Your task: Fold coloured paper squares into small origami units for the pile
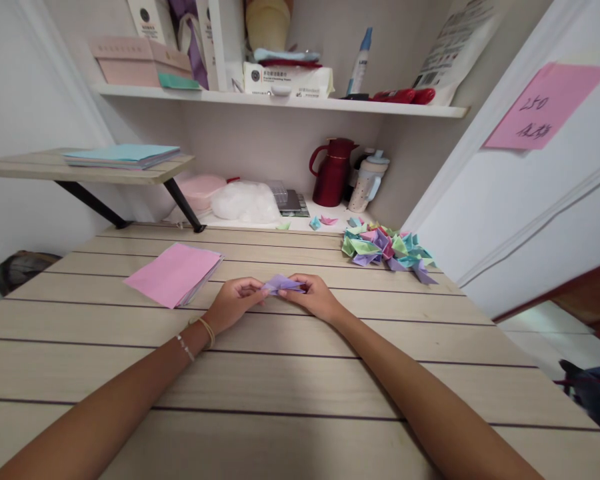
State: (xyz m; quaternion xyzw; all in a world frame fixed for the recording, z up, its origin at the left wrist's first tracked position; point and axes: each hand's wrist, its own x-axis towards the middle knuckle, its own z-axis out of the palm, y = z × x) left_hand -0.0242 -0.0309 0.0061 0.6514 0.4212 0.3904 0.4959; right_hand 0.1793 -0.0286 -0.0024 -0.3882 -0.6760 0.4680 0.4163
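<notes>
Between my two hands is a small folded purple paper (282,283), pinched at both ends just above the table. My left hand (236,301) grips its left end between thumb and fingers. At the right end, my right hand (314,296) does the same, its fingertips partly hidden behind the paper. A stack of square paper (175,272), pink on top, lies to the left of my left hand. Farther off to the right sits a heap of folded paper pieces (380,245) in green, purple, blue and pink.
On the back ledge stand a red jug (332,175) and a pale bottle (369,183), near a white plastic bag (245,202). A small raised shelf (165,172) at left bears blue-topped paper (123,155). The slatted table (260,387) spreads under my arms.
</notes>
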